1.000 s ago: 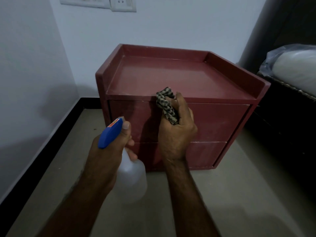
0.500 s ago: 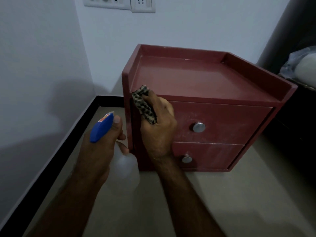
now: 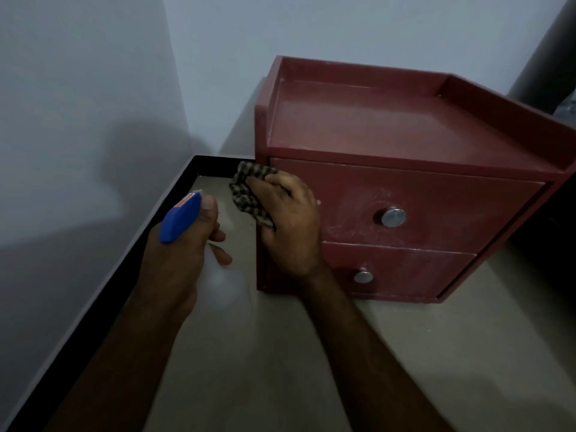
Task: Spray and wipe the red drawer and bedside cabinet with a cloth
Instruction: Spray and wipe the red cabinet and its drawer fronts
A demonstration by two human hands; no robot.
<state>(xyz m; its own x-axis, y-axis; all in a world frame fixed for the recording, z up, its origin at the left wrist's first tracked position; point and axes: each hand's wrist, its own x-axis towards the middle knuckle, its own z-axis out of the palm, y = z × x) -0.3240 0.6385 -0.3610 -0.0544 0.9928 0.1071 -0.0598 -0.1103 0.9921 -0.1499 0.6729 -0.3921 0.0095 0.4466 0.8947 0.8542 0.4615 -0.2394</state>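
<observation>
Just left of the bedside cabinet (image 3: 405, 120), the left hand (image 3: 184, 254) was clenched round a spray bottle (image 3: 180, 221), thumb on its blue head, the nozzle pointing past the cabinet's left side rather than at its front. At the cabinet's front left corner, the right hand (image 3: 290, 226) gripped a bunched checked cloth (image 3: 246, 194) and pressed it to the edge, level with the upper drawer (image 3: 452, 213). That drawer's face ran off rightward from the cloth, long axis horizontal, smeared pale around its metal knob (image 3: 393, 217). The right hand was the nearer of the 2, so I judged a rightward sweep came next.
</observation>
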